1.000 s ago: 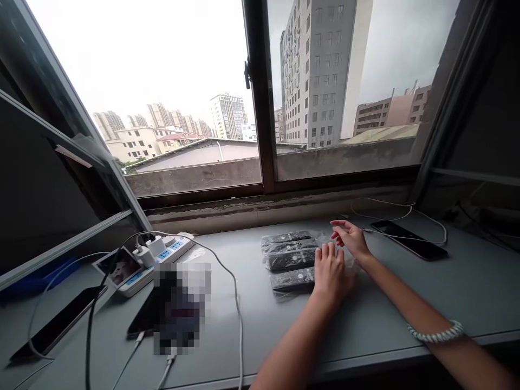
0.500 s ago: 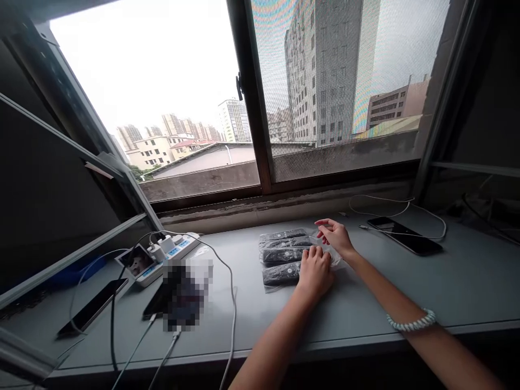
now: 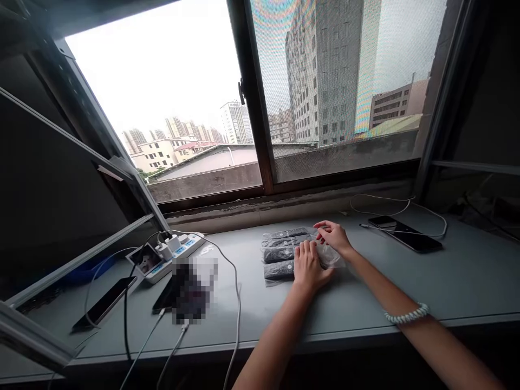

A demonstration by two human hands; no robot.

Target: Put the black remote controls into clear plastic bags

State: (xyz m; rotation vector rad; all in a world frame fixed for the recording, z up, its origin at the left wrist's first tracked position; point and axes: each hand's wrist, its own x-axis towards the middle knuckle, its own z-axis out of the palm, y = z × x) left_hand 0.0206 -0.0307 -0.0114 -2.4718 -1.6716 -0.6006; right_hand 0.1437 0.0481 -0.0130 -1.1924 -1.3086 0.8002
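Several dark remote controls [image 3: 279, 268] in clear plastic bags lie side by side on the grey desk. My left hand [image 3: 307, 266] rests across the right ends of the nearer ones, its fingers laid forward over them and its thumb out to the right. Beside the right end of the row, my right hand [image 3: 333, 237] hovers with its fingers loosely curved and apart. Loose clear plastic [image 3: 328, 255] spreads between the two hands; whether the right fingertips touch it I cannot tell.
On the left are a white power strip [image 3: 190, 245] with chargers, a photo [image 3: 145, 260], a dark phone [image 3: 103, 303] and a partly blurred device [image 3: 164, 295] with cables. Another phone [image 3: 406, 234] with a white cable lies at the right. A window [image 3: 266, 181] stands behind the desk [image 3: 365, 303].
My left hand has shifted slightly left and up along the bagged remotes, with its thumb now further out. The right hand stays beside the row. The view has moved a little.
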